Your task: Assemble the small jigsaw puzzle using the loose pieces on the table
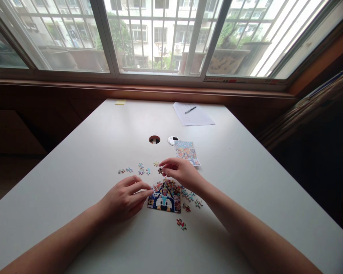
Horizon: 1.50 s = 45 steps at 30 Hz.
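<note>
A partly joined jigsaw puzzle (164,199) with a blue cartoon dog's face lies flat on the white table. My left hand (129,196) rests at its left edge, fingers stretched out and the tips touching or just over that edge. Above the puzzle's top edge, my right hand (179,171) pinches a small dark puzzle piece (160,171) between thumb and fingers. Loose pieces lie to the upper left (141,169), and more sit along the right side (190,196). A few reddish pieces (181,223) are below the puzzle.
Beyond my right hand lies a picture card (185,149), partly covering a round cable cover (173,140). A cable hole (154,139) opens in the table (82,160). Farther back are paper sheets (193,117) with a pen (190,110) and a yellow sticky note (120,102), below a barred window.
</note>
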Motion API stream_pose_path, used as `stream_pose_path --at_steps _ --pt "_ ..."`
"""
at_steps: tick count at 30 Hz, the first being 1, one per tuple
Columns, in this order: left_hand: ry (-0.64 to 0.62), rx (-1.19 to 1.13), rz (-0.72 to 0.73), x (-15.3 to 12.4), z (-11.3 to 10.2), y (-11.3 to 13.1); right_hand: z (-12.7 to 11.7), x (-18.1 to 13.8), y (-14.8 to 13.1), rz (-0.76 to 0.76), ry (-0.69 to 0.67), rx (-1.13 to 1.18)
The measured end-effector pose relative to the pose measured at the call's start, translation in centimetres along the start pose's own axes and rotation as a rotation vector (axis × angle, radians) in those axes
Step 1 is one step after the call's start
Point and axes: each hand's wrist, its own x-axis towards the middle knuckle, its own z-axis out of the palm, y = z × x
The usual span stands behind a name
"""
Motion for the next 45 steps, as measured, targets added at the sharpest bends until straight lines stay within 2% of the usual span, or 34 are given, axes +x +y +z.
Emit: stream_pose_path --at_steps 4,9,15,18,26,37,40,45 --pt "-0.025 0.014 0.023 0.0 0.1 -0.1 0.3 0.0 0.3 -0.027 -0.003 -0.020" --pt "-0.015 0.025 0.031 0.0 0.1 0.1 0.6 -0.1 0.0 0.029 -0.021 -0.012" --pt "-0.018 0.009 0.024 0.3 -0.2 0.6 0.6 -0.2 -0.4 0.053 -0.019 -0.137" --pt "0.016 -0.019 -0.013 0.2 -0.1 0.5 0.7 -0.3 -0.3 0.079 -0.038 -0.081" --pt "0.194 -0.005 -0.228 0.0 0.3 -0.5 1.3 -0.3 -0.6 0.124 -0.125 0.097" --pt "0.247 -0.031 -0.245 0.4 0.6 -0.2 2.2 -0.8 -1.2 0.117 -0.193 0.218" --pt "0.254 -0.038 -0.249 0.3 0.6 -0.3 1.8 -0.7 -1.4 0.093 -0.173 0.163" --pt "0.252 -0.043 -0.256 0.3 0.6 -0.5 0.6 -0.5 -1.7 0.054 -0.065 0.081"
